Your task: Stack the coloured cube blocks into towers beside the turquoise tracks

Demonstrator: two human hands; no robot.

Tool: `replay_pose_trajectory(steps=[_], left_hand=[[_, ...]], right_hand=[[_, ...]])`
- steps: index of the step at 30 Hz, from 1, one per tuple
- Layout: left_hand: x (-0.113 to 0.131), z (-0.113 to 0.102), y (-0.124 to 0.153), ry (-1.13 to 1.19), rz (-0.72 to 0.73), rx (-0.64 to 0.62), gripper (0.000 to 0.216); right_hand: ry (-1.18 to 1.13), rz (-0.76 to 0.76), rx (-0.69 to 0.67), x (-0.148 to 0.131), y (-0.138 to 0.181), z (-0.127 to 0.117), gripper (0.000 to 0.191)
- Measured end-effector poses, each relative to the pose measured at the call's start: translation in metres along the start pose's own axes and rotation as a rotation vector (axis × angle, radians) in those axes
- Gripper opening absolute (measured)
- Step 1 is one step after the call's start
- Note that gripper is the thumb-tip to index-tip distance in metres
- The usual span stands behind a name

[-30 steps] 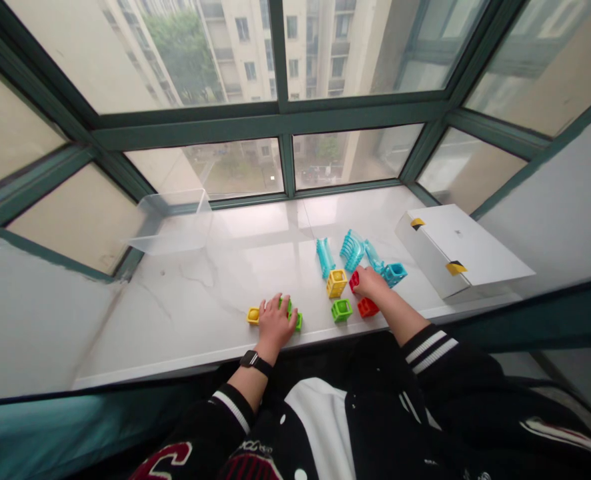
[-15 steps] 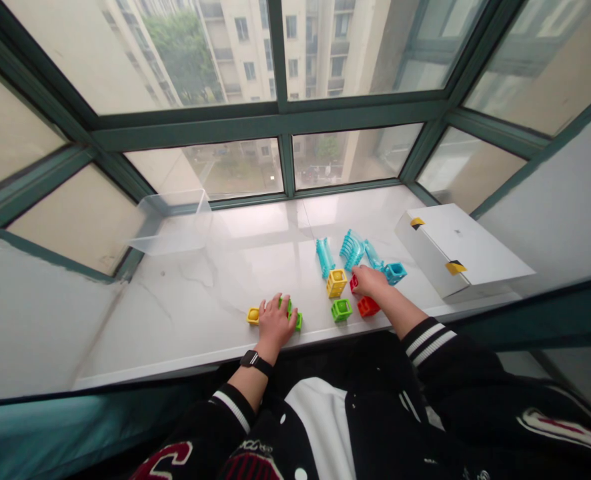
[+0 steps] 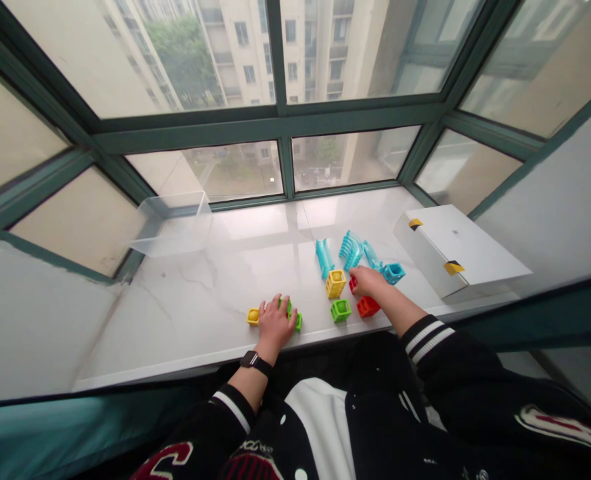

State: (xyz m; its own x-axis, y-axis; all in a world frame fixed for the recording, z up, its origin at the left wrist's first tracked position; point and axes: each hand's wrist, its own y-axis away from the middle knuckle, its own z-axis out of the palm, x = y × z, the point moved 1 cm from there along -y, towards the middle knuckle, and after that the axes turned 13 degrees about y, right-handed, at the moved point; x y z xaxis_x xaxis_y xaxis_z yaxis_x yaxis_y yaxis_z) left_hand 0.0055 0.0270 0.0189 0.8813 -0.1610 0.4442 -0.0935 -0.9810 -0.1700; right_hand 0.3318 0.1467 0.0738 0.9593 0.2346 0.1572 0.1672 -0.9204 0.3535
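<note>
My left hand (image 3: 275, 324) lies over a group of joined toy blocks, its fingers bent round a green block (image 3: 297, 323) that is largely covered. A yellow block (image 3: 253, 317) pokes out to the left of this hand. Over on the right, my right hand (image 3: 367, 281) pinches a small red block (image 3: 353, 285), partly hidden by the fingers. Another red block (image 3: 368, 307) sits just below that hand. A tall yellow block (image 3: 335, 284) and a green block (image 3: 341, 310) stand between my hands.
Behind the blocks lie a blue straight track piece (image 3: 324, 259), a curved one (image 3: 351, 249) and a blue block (image 3: 393, 273). A white box (image 3: 468, 247) stands at the right, a clear plastic bin (image 3: 175, 230) at the back left. Window frames (image 3: 285, 167) border the sill.
The view shifts very slightly. Both hands and the blocks stay essentially where they were.
</note>
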Motion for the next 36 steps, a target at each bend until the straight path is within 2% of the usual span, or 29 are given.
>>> replay_pose_trajectory(steps=[7,14,19,22,26,28,31,34,36], left_hand=[[0.001,0.000,-0.001,-0.006,-0.009,-0.006,0.047],[0.000,0.001,-0.001,-0.005,0.012,0.009,0.046],[-0.002,0.001,-0.001,0.018,0.021,0.027,0.045],[-0.002,0.002,-0.001,0.021,0.017,0.023,0.044],[-0.004,0.004,-0.005,0.061,0.003,0.006,0.045],[-0.009,0.003,-0.009,0.125,-0.015,0.004,0.047],[-0.022,-0.009,-0.015,0.285,-0.034,0.058,0.046],[-0.037,-0.030,-0.012,0.406,0.001,0.133,0.043],[-0.046,-0.043,-0.004,0.429,0.041,0.133,0.039]], right_hand=[[-0.024,0.014,-0.025,0.000,0.003,-0.001,0.055],[-0.043,0.025,-0.017,0.000,0.014,-0.016,0.074],[-0.072,0.044,0.008,-0.005,0.039,-0.035,0.068],[-0.116,0.075,0.119,-0.011,0.062,-0.051,0.052],[-0.196,0.101,0.385,-0.023,0.092,-0.075,0.036],[-0.273,0.043,0.486,-0.034,0.104,-0.084,0.031],[-0.399,-0.135,0.574,-0.056,0.118,-0.087,0.024],[-0.489,-0.291,0.569,-0.082,0.125,-0.077,0.023],[-0.513,-0.380,0.515,-0.100,0.125,-0.065,0.024]])
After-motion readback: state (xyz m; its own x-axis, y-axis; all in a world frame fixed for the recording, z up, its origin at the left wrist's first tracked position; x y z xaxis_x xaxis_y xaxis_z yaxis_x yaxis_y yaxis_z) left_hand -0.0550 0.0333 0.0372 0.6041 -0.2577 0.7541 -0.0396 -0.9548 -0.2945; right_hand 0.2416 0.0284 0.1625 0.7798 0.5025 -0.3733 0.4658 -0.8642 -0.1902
